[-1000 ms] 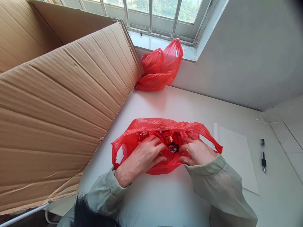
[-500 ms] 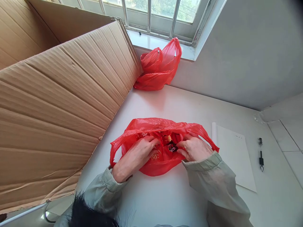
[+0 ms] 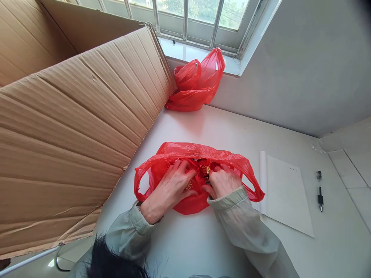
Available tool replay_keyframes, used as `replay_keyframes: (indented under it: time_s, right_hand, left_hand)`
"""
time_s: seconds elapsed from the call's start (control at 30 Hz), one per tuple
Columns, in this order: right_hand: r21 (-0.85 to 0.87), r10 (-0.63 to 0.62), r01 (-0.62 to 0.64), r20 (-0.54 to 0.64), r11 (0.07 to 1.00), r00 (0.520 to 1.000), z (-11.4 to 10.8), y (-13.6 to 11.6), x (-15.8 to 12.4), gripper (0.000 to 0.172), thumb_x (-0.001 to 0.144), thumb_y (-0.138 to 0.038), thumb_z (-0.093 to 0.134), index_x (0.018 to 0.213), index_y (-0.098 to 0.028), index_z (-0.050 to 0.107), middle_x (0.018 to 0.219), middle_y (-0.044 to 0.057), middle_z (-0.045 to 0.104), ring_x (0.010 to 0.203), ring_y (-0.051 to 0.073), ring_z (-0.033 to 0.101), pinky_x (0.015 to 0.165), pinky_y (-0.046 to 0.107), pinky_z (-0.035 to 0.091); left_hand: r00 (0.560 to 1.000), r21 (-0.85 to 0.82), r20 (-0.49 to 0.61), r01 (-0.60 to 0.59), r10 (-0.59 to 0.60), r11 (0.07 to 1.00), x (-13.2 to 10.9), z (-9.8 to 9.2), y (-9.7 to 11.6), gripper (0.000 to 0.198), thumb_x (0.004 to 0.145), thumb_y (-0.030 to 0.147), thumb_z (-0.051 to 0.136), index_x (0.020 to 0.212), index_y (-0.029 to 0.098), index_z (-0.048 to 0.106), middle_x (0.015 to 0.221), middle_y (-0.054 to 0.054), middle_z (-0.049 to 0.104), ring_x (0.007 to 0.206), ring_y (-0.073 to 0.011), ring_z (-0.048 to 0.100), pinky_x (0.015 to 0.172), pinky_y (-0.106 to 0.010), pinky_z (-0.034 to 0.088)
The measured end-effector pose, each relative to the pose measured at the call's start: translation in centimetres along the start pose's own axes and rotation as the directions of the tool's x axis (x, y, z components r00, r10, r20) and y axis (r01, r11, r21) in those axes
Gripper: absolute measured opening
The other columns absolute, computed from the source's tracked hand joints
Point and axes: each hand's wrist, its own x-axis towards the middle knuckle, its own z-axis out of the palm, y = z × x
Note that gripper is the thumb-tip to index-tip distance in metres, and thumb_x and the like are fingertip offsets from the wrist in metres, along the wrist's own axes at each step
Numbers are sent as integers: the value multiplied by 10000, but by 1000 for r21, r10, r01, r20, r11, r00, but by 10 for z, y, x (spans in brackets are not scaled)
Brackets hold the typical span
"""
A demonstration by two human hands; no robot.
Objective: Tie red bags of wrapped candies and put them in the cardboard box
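Observation:
A red plastic bag (image 3: pixel 191 208) lies on the white tabletop with its mouth open and a handle loop at either end. Inside are red packets with gold print (image 3: pixel 189 184) and small shiny wrapped pieces (image 3: pixel 205 170). My left hand (image 3: pixel 176 179) reaches into the left part of the bag, fingers bent and apart, thumb spread away over a printed packet. On the right side of the opening, my right hand (image 3: pixel 223 180) dips in among the contents. Its fingertips are hidden in there, so whether it holds anything does not show.
A large open cardboard box (image 3: pixel 87 116) stands along the left. Behind, a second red plastic bag (image 3: pixel 197 85) leans by the windowsill (image 3: pixel 179 50). To the right lie a white paper pad (image 3: pixel 285 193) and an uncapped black pen (image 3: pixel 320 199), its cap beyond it.
My right hand has moved left and deeper among the bag's contents, covering part of the shiny pieces. My left hand stays in the bag, its fingers a little more spread.

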Motion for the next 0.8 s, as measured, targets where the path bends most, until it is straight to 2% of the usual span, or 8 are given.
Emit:
replay_keyframes:
  time_s: [0.07, 0.13, 0.3, 0.4, 0.57, 0.7, 0.8]
  right_hand:
    - [-15, 35, -35, 12, 999, 999, 2, -3, 0, 340, 711, -320, 748, 971, -110, 686, 980, 152, 682, 993, 294, 590, 793, 394, 466]
    - [-15, 52, -52, 15, 999, 999, 4, -5, -1, 438, 697, -335, 762, 1052, -105, 653, 1031, 145, 671, 1010, 288, 578, 797, 391, 463]
    - [-42, 51, -50, 19, 998, 999, 6, -4, -3, 241, 789, -161, 593, 1019, -114, 652, 1001, 127, 673, 1019, 279, 582, 782, 378, 452]
    - [-63, 19, -17, 39, 998, 999, 2, 1, -5, 254, 783, -112, 536, 997, -138, 670, 956, 110, 692, 1010, 275, 605, 742, 354, 440]
    - [-39, 55, -52, 80, 998, 995, -10, 11, -10, 272, 763, -134, 549, 954, -237, 714, 888, 42, 719, 869, 235, 663, 544, 295, 333]
    - [70, 24, -27, 49, 997, 999, -14, 22, -15, 341, 776, -154, 546, 1018, -307, 731, 821, 17, 733, 815, 217, 678, 552, 285, 359]
    - [169, -22, 24, -18, 985, 1000, -14, 31, -19, 361, 786, -135, 528, 1038, -299, 729, 872, 0, 744, 816, 208, 684, 605, 284, 425]
  left_hand:
    - [1000, 76, 22, 19, -21, 997, 0, 2, 2, 341, 729, 320, 749, 1003, 181, 602, 1094, -108, 533, 1000, -303, 483, 788, -439, 474]
    - [999, 104, 33, 27, -30, 994, 0, 3, 3, 371, 707, 332, 761, 999, 167, 605, 1082, -114, 539, 1001, -315, 474, 792, -457, 469]
    - [999, 103, 53, -4, -2, 995, 1, -2, 1, 381, 722, 296, 743, 1060, 177, 612, 1149, -104, 548, 1072, -315, 453, 851, -448, 457]
    - [997, 104, 58, -52, 46, 993, 0, 0, 0, 439, 754, 268, 723, 1161, 187, 580, 1199, -86, 550, 1132, -314, 427, 909, -455, 439]
    - [997, 141, 54, -70, 63, 988, -2, 10, 0, 547, 822, 254, 661, 1323, 145, 468, 1264, -111, 540, 1186, -339, 396, 947, -513, 423]
    - [997, 104, -18, -77, 80, 992, -2, 5, 5, 491, 821, 240, 669, 1281, 174, 509, 1303, -130, 516, 1250, -353, 377, 964, -512, 418]
    - [995, -55, -80, -70, 66, 996, -2, -2, 10, 312, 900, 328, 571, 1180, 191, 574, 1159, -111, 606, 1123, -300, 511, 898, -439, 462]
